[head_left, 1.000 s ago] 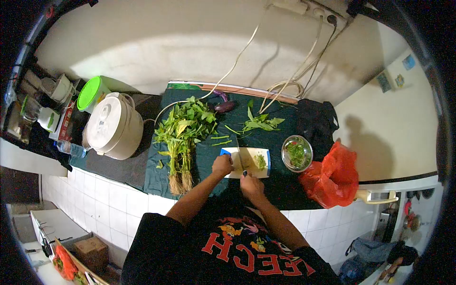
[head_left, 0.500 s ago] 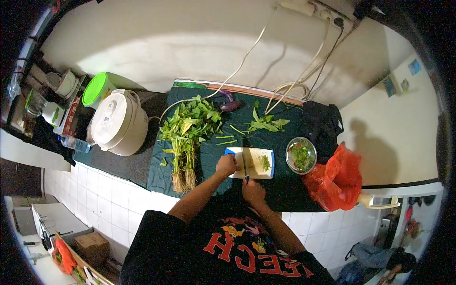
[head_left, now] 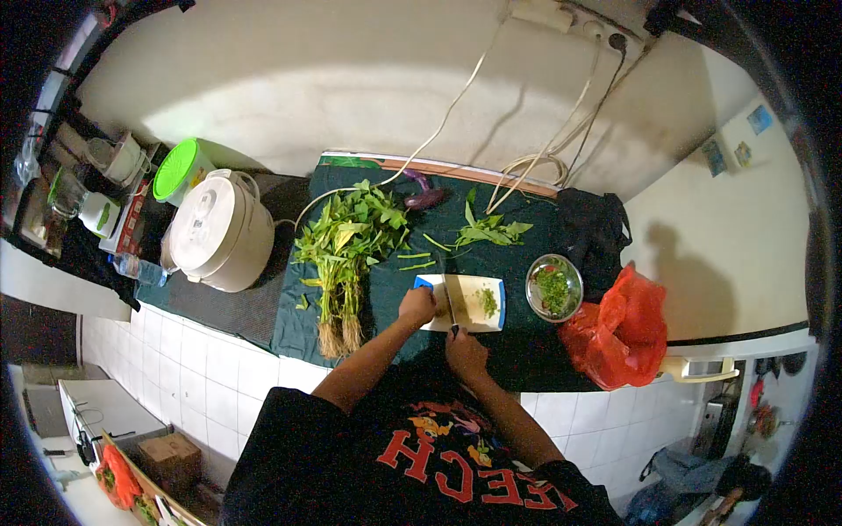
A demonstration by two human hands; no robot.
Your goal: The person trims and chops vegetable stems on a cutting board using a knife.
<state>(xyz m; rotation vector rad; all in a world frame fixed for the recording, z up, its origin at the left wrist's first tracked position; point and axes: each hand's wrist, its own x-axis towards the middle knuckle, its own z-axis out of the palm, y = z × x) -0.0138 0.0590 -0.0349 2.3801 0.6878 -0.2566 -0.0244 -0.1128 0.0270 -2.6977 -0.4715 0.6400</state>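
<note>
My right hand [head_left: 467, 352] is wrapped round the dark handle of a knife [head_left: 449, 301], whose blade lies across the cutting board [head_left: 433, 321], pointing away from me. At the board's left end my left hand [head_left: 417, 306] is closed, its fingers bent; what it holds is too small to make out. Chopped greens [head_left: 488, 302] lie on the right half of the board. A metal bowl [head_left: 554, 287] with cut greens stands to the right. Left of the board lies a rooted bunch of leafy greens [head_left: 353, 235]. Cut stems [head_left: 416, 260] lie beyond the board.
Loose leaves [head_left: 493, 231] and purple eggplants [head_left: 425, 199] lie at the back of the dark green cloth. A red plastic bag [head_left: 619, 333] sits at the right edge. A white rice cooker [head_left: 219, 232] and a green-lidded container [head_left: 177, 171] stand at left. A cable runs over the cloth.
The whole view has shifted slightly. Both hands stay at the board, with the knife in my right hand; its blade tilts a little differently.
</note>
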